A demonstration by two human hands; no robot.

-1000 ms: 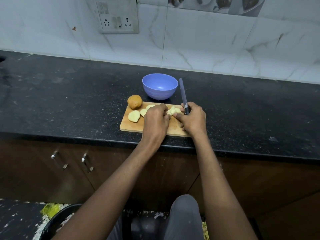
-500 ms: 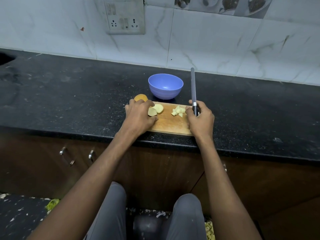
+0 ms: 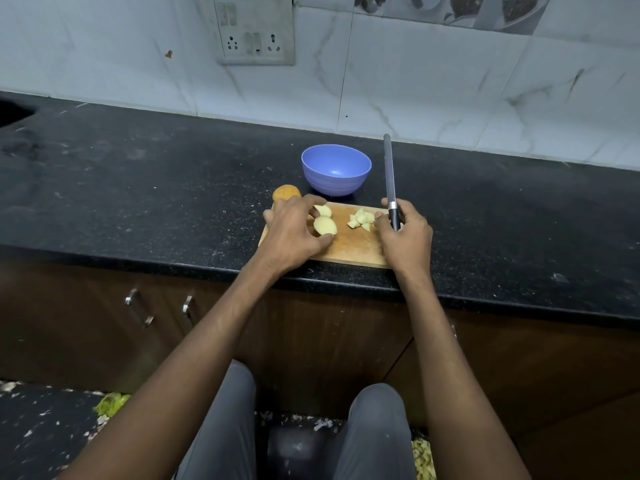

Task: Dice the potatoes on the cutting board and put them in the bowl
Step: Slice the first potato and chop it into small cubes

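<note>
Left hand (image 3: 294,233) has pulled a potato slice (image 3: 325,225) into its grip — thumb and fingers pinch it. Right hand (image 3: 405,233) grips knife (image 3: 389,174) upright; diced pieces (image 3: 362,220) just left of that grip, on the cutting board (image 3: 349,249).

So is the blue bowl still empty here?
Empty. The blue bowl shows only its bare inside; the diced potato pieces lie on the cutting board.

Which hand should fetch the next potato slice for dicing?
Left. The left hand already touches the potato slice; the right hand holds the knife beside the diced pieces.
</note>
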